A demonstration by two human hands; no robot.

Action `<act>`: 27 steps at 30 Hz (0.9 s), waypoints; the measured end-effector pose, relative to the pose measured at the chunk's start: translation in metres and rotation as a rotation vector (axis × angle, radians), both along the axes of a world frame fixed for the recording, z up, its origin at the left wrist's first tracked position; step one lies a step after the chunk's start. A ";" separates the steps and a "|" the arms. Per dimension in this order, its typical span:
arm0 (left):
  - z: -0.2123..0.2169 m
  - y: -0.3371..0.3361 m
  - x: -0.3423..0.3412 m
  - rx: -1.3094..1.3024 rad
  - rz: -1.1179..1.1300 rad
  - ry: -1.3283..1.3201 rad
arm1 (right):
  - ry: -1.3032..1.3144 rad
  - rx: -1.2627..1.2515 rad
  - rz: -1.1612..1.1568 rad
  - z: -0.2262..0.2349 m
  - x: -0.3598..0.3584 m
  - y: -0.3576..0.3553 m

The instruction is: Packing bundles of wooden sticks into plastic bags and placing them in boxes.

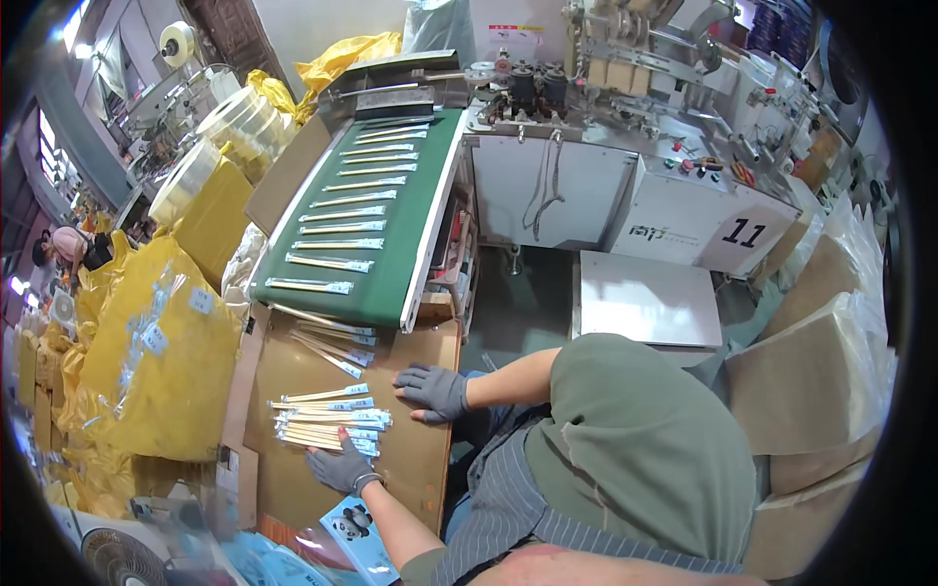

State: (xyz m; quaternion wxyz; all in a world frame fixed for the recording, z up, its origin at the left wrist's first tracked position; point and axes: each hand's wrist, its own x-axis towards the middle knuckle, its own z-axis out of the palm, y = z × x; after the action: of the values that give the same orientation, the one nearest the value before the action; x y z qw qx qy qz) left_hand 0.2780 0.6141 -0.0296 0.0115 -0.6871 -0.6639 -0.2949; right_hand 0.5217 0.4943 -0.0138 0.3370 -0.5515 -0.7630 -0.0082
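Observation:
My left hand (342,469), in a grey fingerless glove, rests at the near edge of a pile of wrapped chopsticks (332,422) on the brown board (401,488). Its thumb touches the packets, and its fingers are apart, not closed round any. My right hand (432,393), gloved alike, lies with fingers spread at the board's right side, holding nothing. Beyond the pile, a few more packets (332,352) lie slanted below the belt's end. On the green conveyor belt (391,278), several wrapped chopstick packets lie crosswise in a spaced row.
A large yellow bag (161,361) with packets in it stands left of the board. Blue printed bags (360,535) lie by my left forearm. Behind are a white machine cabinet (699,220) and a low white box (645,298). Plastic-lined cartons (811,376) stand at right.

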 end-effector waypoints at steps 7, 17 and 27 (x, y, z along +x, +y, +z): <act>-0.003 0.002 0.000 -0.004 -0.001 -0.006 | 0.010 0.010 -0.007 -0.001 0.001 0.000; 0.004 -0.001 0.000 0.000 -0.018 -0.012 | 0.027 -0.025 -0.006 -0.003 0.000 0.000; 0.001 0.000 0.000 0.050 -0.013 0.006 | 0.018 -0.041 0.004 -0.003 0.002 -0.001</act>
State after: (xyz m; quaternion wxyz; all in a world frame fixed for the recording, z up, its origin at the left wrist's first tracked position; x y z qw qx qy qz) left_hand 0.2782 0.6139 -0.0290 0.0285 -0.6919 -0.6517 -0.3093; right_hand 0.5233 0.4937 -0.0166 0.3324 -0.5568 -0.7611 0.0132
